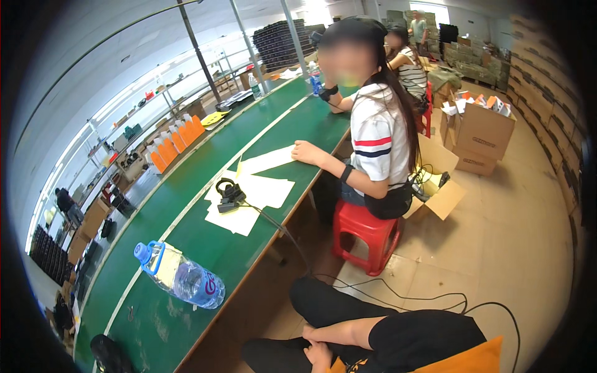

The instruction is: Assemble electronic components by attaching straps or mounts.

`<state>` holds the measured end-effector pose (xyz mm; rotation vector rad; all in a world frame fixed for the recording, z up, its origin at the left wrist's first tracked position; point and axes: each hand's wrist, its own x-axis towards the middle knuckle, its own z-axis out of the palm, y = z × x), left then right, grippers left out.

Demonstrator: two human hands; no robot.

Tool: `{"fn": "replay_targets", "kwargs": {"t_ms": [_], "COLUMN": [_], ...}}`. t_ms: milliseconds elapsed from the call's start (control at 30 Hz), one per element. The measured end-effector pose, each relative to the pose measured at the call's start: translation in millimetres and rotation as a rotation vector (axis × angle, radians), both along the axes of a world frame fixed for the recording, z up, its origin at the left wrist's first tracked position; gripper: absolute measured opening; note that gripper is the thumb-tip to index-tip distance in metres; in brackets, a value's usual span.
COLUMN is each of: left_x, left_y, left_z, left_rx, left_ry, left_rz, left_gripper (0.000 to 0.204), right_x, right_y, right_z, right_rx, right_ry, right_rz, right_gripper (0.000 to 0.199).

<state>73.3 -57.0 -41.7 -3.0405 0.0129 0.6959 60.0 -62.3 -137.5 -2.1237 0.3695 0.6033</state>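
Note:
My right hand (310, 332) and my left hand (319, 356) rest together in my lap, over my black-trousered legs (336, 301). The right forearm comes in from a black sleeve. Both sets of fingers look curled in against each other, with no object visible in them, though some fingers are hidden. Nearest on the green workbench (155, 336) is a large clear water bottle (189, 281) with a blue cap and handle. Beyond it, a black strapped device (230, 194) with a cable lies on several pale yellow sheets (273, 189).
A co-worker (379, 130) sits on a red stool (367, 236), one hand on a sheet. Black cables (429, 298) run across the floor. Open cartons (479, 133) stand behind. Orange-and-white boxes (176, 143) line the bench's far side. A black object (109, 353) lies at lower left.

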Motion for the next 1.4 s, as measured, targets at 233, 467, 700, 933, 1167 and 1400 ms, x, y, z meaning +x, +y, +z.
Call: {"fn": "replay_targets", "kwargs": {"t_ms": [233, 467, 700, 933, 1167, 1400], "left_x": [0.8, -3.1, -6.3, -12.9, 2.6, -8.1], "left_y": [-2.3, -4.4, -2.7, 2.0, -3.8, -13.7], "left_z": [13.0, 35.0, 42.4, 14.1, -46.5, -46.3], "left_rx": [-0.045, -0.111, -0.267, -0.11, 0.361, 0.422], "left_ry": [0.028, -0.104, -0.145, -0.121, -0.203, -0.04], "left_rz": [0.004, -0.017, 0.048, 0.0, -0.287, -0.31], "left_gripper": [0.041, 0.028, 0.023, 0.031, 0.044, 0.044], "right_x": [94.6, 101.1, 98.9, 88.0, 89.9, 91.6], "right_y": [-40.5, -18.1, -8.3, -24.6, -15.6, -13.5], "right_z": [-5.2, 5.9, 14.8, 20.8, 37.1, 35.1], "right_rx": [-0.032, -0.07, -0.102, -0.113, -0.131, -0.192], "right_ry": [-0.064, -0.133, -0.181, -0.227, -0.267, -0.247], "right_rz": [0.089, 0.203, 0.327, 0.516, 0.672, 0.83], "right_gripper": [0.019, 0.019, 0.019, 0.019, 0.02, 0.019]}}
